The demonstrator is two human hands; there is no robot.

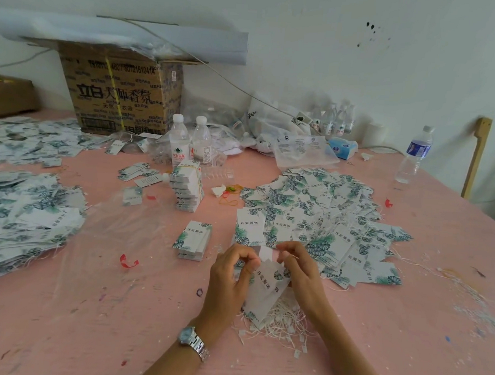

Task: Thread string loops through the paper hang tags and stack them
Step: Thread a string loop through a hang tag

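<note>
Desk: pink top, paint-flecked, carries everything listed
Box: brown printed cardboard, back left by the wall; a white roll lies across its top
Right heap: loose leaf-print tags with strings, spread right of centre, near edge just beyond the hands
Left heap: the same tags, piled at the desk's left edge
Bottles: two clear, white-capped, upright side by side in front of the box; a third bottle stands near the right edge
Left hand: grip clamped on the tag's left edge, thumb and fingers curled round it
Right hand: grip pinched together at the tag's top; whether a string is in it cannot be told
Strings: white loops with tabs, tangled on the desk under the tag and between the wrists
Banded stack: tags bound with a yellow band, just in front of the two bottles
Low stack: squared tags, left of the hands, apart from them
Tag: leaf print and lettering, tilted, held between both hands above the strings, front centre
Watch: steel, on the left wrist
Rubber bands: a few, loose, between banded stack and right heap
Red scrap: curled, on the desk left of the low stack
</note>
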